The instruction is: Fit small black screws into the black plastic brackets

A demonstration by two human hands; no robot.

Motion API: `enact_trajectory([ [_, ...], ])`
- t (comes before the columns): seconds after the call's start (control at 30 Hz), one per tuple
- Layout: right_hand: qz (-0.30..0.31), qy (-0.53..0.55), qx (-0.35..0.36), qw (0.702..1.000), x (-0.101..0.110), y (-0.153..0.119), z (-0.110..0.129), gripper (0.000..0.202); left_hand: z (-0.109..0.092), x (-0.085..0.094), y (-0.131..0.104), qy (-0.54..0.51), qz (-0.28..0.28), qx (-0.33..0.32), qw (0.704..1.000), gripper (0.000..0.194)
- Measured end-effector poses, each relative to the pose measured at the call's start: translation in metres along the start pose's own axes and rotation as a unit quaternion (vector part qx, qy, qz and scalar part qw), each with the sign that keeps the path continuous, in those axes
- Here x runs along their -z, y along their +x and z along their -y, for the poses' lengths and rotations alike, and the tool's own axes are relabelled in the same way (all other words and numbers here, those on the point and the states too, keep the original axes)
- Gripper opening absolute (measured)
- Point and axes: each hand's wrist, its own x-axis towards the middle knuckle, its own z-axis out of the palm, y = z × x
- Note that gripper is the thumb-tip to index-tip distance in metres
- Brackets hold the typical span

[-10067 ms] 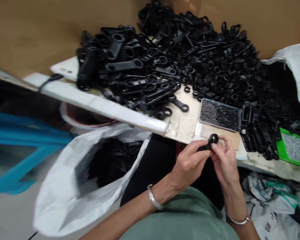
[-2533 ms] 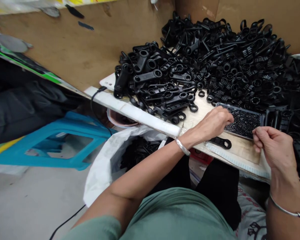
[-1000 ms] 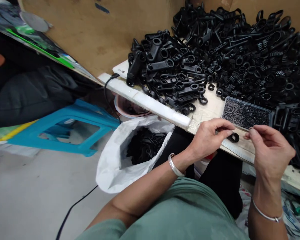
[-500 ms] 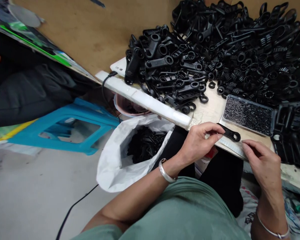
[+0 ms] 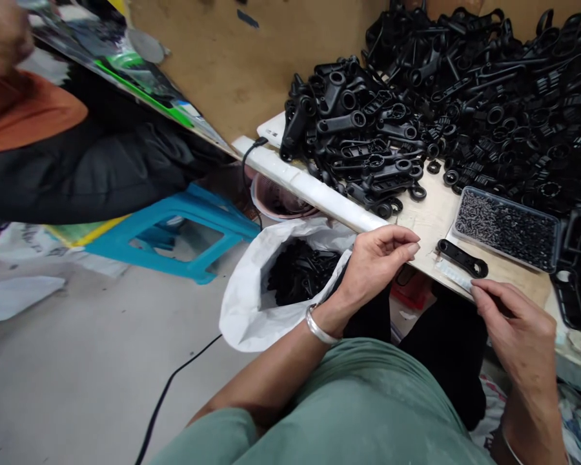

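Note:
A black plastic part with a ring at each end lies flat near the table's front edge, between my two hands. My left hand is held over the edge to its left, apart from it, with thumb and fingers drawn together and nothing visible in them. Just below the part's right end is my right hand, its thumb and forefinger pinched; whatever they hold is too small or hidden to make out. Behind the part stands a clear plastic box of tiny grey and black pieces, like small screws.
A large heap of black plastic parts covers the back of the table. Below the left edge is a white sack with black parts inside. A blue stool and a person in dark trousers are at the left.
My left hand has let go of the black part and drawn back to the left. The part stays on the table. The view has swung left, showing more of the other person.

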Motion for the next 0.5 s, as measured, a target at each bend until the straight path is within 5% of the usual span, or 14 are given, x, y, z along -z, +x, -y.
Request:
enact_trajectory([
  [0.27, -0.085, -0.116, -0.139, 0.980, 0.042, 0.032, -0.045, 0.032, -0.020, 0.016, 0.006, -0.002, -0.081, -0.053, 0.995, 0.021],
  [0.5, -0.014, -0.202, -0.037, 0.979, 0.044, 0.079, -0.061, 0.029, -0.016, 0.007, 0.001, -0.025, -0.044, 0.002, 0.999, 0.018],
])
